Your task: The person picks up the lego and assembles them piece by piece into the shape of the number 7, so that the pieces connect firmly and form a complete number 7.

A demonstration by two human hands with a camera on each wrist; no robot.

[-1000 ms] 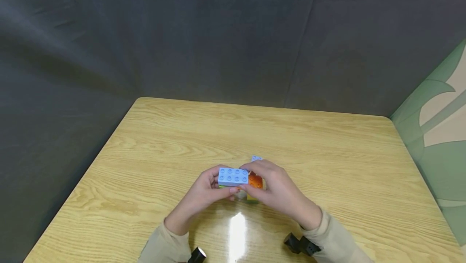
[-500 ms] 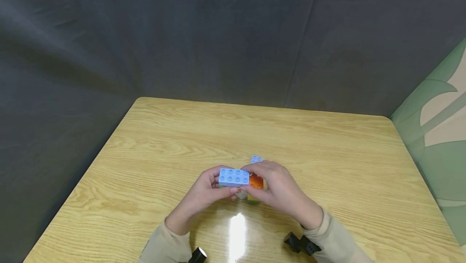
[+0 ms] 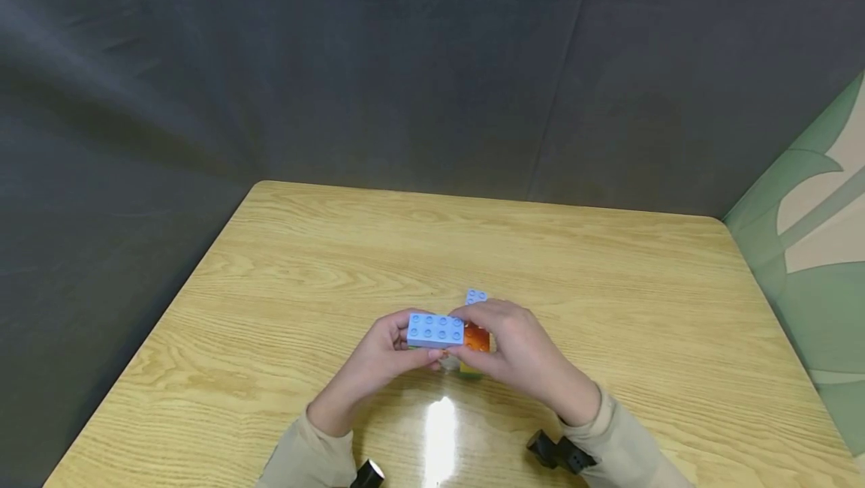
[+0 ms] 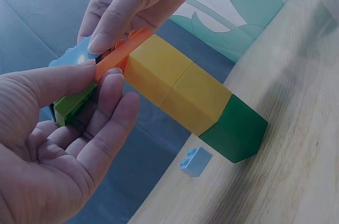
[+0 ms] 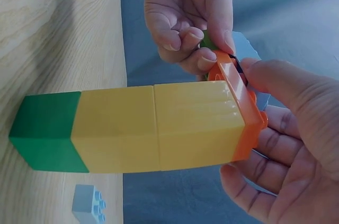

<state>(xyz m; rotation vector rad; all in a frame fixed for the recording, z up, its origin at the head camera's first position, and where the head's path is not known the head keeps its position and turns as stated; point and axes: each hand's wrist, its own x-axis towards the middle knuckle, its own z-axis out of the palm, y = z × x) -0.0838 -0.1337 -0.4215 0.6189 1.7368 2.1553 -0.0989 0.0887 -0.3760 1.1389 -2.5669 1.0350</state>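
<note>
A tower of toy building bricks stands on the table, with a green brick (image 5: pixel 47 134) at the bottom and two yellow bricks (image 5: pixel 114 128) above it. On top, an orange brick (image 5: pixel 238 97) juts out sideways. A light blue eight-stud brick (image 3: pixel 435 330) lies over the jutting end, and a lime green brick (image 4: pixel 74 102) sits underneath. My left hand (image 3: pixel 378 356) holds this end, thumb on top and fingers below. From the right, my right hand (image 3: pixel 516 338) pinches the blue brick between thumb and fingers. Whether the blue brick is fully pressed on cannot be told.
A small light blue brick (image 4: pixel 196 161) rests on the wooden table (image 3: pixel 608 285) behind the tower. Dark cloth (image 3: pixel 405 75) hangs beyond the table's far and left edges. A leaf-patterned surface (image 3: pixel 824 263) borders the right side.
The blue brick and my fingers have shifted only a few pixels to the right. Both hands keep the same grip.
</note>
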